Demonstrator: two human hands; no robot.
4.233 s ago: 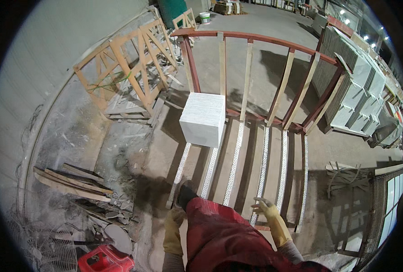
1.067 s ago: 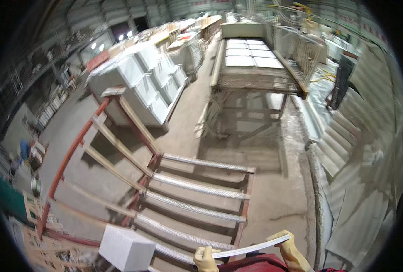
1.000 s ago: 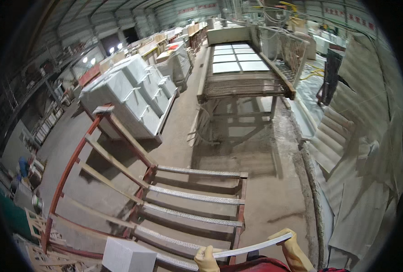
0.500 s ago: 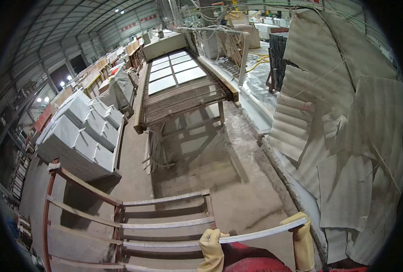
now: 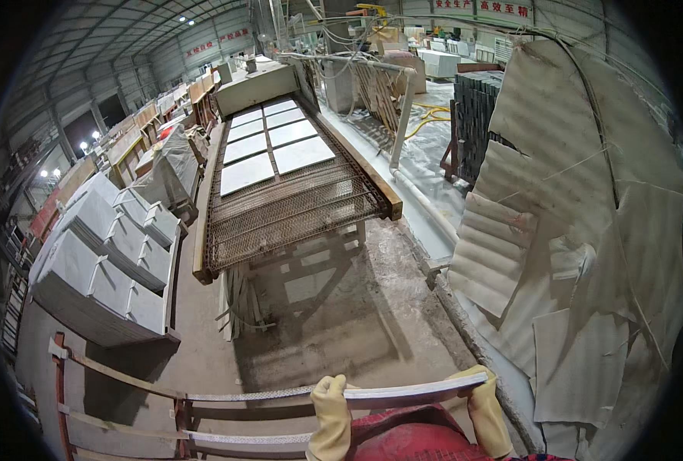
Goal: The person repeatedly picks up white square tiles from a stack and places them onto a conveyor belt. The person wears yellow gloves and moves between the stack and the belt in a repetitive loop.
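Note:
A white stone tile point(image 5: 414, 391), seen almost edge-on, spans the space between my hands, close in front of my body. My left hand point(image 5: 330, 411), in a cream-yellow glove, is closed on its left end. In a matching glove, my right hand point(image 5: 486, 411) grips the right end. Left of my left hand is a reddish metal rack point(image 5: 181, 415) with pale strips along its bars. Ahead stands a mesh conveyor point(image 5: 295, 219), carrying two rows of flat white tiles point(image 5: 247, 174) toward a box-like machine point(image 5: 257, 88).
Stacked white slabs point(image 5: 103, 269) tied with straps stand at left. Torn corrugated sheets point(image 5: 564, 253) lean along the right, beside a low concrete curb point(image 5: 464, 338). Dark upright slabs point(image 5: 473, 115) and a yellow hose point(image 5: 431, 115) lie farther back. Loose strips point(image 5: 237, 303) hang under the conveyor.
The conveyor appears larger and closer, and the rack sits lower in view. My hands, still holding the tile, have shifted slightly left in the picture.

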